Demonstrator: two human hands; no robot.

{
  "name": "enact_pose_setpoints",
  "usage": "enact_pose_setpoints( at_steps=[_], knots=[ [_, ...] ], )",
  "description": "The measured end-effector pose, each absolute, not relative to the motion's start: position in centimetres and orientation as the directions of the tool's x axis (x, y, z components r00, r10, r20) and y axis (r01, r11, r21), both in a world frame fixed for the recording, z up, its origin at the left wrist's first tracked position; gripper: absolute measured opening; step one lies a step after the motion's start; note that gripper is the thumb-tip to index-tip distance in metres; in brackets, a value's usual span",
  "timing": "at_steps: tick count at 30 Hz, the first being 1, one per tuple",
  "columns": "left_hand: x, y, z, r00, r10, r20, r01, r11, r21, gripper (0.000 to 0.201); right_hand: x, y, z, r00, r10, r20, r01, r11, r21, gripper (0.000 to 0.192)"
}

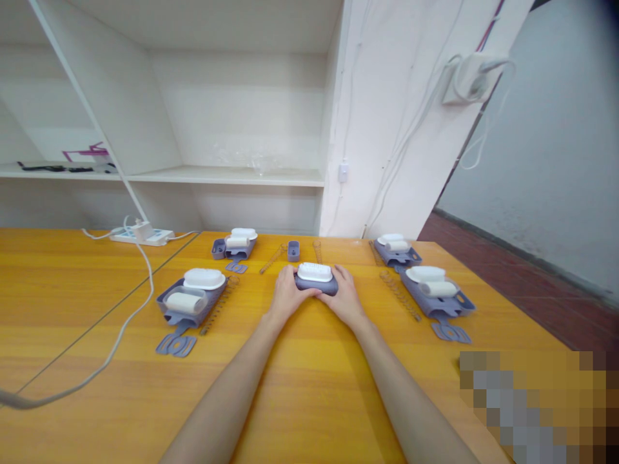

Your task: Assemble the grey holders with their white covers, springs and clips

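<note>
Crosswise, holder [316, 281] between both hands

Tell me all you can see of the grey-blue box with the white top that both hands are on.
The grey-blue plastic box with the white ridged top sits flat on the yellow wooden table, near its far middle. The body is low, rounded and oblong; the white part lies on top like a lid, with fine ridges. The left hand cups its left end and the right hand its right end. Its near side is partly hidden by the thumbs.
</note>
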State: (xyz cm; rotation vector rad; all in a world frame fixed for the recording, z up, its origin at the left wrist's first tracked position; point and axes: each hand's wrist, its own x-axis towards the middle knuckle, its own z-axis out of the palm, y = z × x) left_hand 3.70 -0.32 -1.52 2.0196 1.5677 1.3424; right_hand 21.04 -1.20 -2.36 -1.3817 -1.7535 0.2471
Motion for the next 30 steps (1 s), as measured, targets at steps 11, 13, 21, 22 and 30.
enact_pose_setpoints(
  at_steps=[11,13,21,22,30],
  knots=[
    [3.6,-0.3,-0.7,-0.044,0.879,0.474,0.598,-0.357,0.717,0.058,21.2,-1.1,-2.4,-0.013,0.872,0.489,0.677,0.368,-0.637,0.075],
    [3.7,-0.3,-0.6,-0.058,0.883,0.465,0.591,-0.345,0.729,0.058,21.2,-1.1,-2.4,-0.011,0.876,0.482,0.665,0.366,-0.651,0.077],
    [3.8,-0.2,-0.5,-0.095,0.901,0.424,0.525,-0.317,0.79,0.058,21.2,-1.4,-1.9,-0.002,0.881,0.473,0.652,0.36,-0.667,0.07],
    [3.8,-0.2,-0.6,-0.095,0.901,0.423,0.521,-0.317,0.793,0.058,21.2,-1.5,-1.9,-0.001,0.88,0.474,0.652,0.36,-0.668,0.07],
    [3.7,-0.2,-1.2,-0.084,0.904,0.42,0.505,-0.325,0.8,0.06,21.2,-1.2,-2.1,-0.008,0.851,0.525,0.649,0.404,-0.645,0.072]
  ],
)
